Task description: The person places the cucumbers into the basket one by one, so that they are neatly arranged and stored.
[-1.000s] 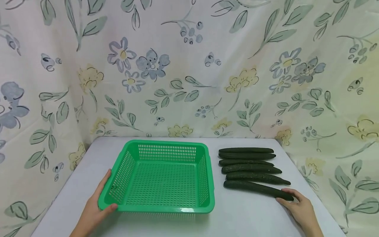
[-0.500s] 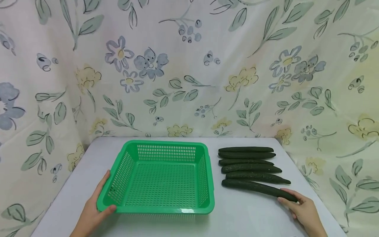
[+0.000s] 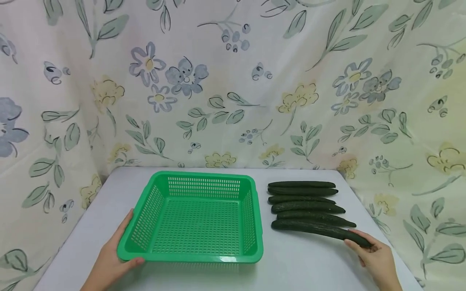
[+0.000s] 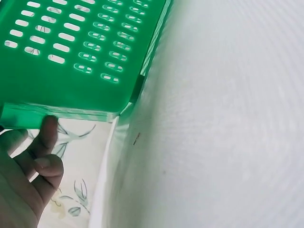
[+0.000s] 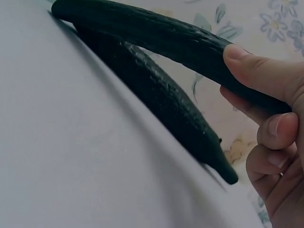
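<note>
A green plastic basket [image 3: 196, 258] with slotted walls stands left of centre on the table. My left hand [image 3: 111, 252] grips its near left corner, thumb on the front rim and fingers along the left side. In the left wrist view, the fingers [image 4: 47, 135] touch the rim [image 4: 71, 113]. On the right, my right hand [image 3: 376, 252] holds the right end of the nearest cucumber [image 3: 313, 227] between thumb and fingers. That end is raised off the table, as the right wrist view shows, while the far end stays low beside another cucumber [image 5: 156, 85].
Several more dark green cucumbers [image 3: 307, 207] lie side by side behind the held one, right of the basket. The white table [image 3: 291, 266] ends at a floral curtain [image 3: 233, 101] at the back and on both sides.
My right hand has shifted slightly right and lifted its end of the cucumber. The left hand keeps its grip on the basket, which has barely moved.
</note>
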`<control>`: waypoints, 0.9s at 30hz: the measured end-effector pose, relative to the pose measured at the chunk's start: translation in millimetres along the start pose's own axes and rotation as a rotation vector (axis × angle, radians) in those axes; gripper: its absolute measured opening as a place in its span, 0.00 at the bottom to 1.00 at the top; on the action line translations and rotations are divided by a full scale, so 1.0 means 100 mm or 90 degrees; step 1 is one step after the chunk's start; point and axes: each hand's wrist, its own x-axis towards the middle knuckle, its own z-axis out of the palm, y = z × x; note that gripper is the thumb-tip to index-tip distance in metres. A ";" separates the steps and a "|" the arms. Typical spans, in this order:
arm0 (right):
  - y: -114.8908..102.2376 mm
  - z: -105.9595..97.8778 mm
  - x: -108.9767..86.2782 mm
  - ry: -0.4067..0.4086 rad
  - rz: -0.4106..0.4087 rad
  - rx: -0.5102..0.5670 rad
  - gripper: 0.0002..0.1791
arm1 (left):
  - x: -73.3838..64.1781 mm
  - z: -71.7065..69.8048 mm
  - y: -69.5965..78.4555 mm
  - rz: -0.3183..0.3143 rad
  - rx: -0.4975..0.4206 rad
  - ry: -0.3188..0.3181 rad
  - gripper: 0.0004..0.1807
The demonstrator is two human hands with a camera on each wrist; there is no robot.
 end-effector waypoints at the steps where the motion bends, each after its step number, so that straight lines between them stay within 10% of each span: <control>1: -0.02 0.00 -0.01 0.004 -0.005 0.007 0.21 | 0.00 0.00 0.00 0.009 0.001 0.006 0.68; 17: -0.33 0.02 -0.10 0.048 -0.080 -0.001 0.19 | -0.04 0.00 -0.02 0.029 0.024 0.021 0.67; 27: -0.62 0.07 -0.05 0.124 -0.126 0.275 0.15 | -0.02 -0.03 0.02 0.014 0.021 0.007 0.69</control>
